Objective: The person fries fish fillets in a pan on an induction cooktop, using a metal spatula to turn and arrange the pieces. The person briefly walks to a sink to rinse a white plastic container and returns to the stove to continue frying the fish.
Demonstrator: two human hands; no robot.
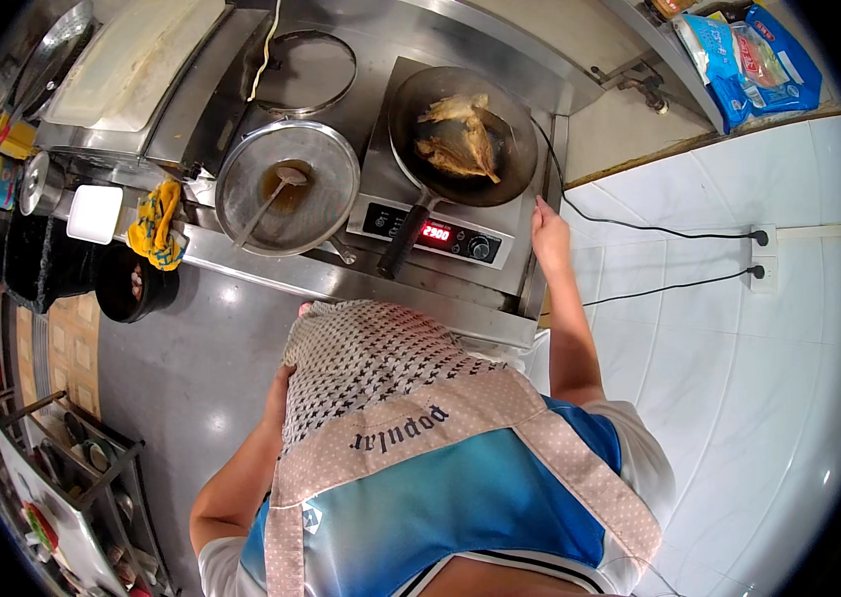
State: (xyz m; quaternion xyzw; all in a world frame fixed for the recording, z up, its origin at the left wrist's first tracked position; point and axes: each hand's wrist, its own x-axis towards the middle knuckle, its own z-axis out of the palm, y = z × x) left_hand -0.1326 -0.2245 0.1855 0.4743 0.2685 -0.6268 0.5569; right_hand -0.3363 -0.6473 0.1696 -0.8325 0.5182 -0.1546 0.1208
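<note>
A wok [517, 179] with browned fried fish [476, 142] in it stands on an induction cooker [379, 179], its dark handle [404, 242] towards me. My right hand [550, 231] is beside the cooker's right edge, close to the wok's rim; its fingers are partly hidden, and I cannot tell whether it touches or holds anything. At my waist, my left hand [286, 377] is against the side of the patterned apron [361, 358], mostly hidden. Left of the cooker, a round mesh strainer [323, 216] has a metal ladle [264, 209] lying over it, with brown liquid visible beneath.
A glass lid [316, 71] lies behind the strainer. A yellow cloth [158, 224] hangs by the counter's front edge, near a white dish [94, 214] and a black pot [167, 287]. Power cords [652, 233] run right to wall sockets. A metal rack [84, 492] stands at lower left.
</note>
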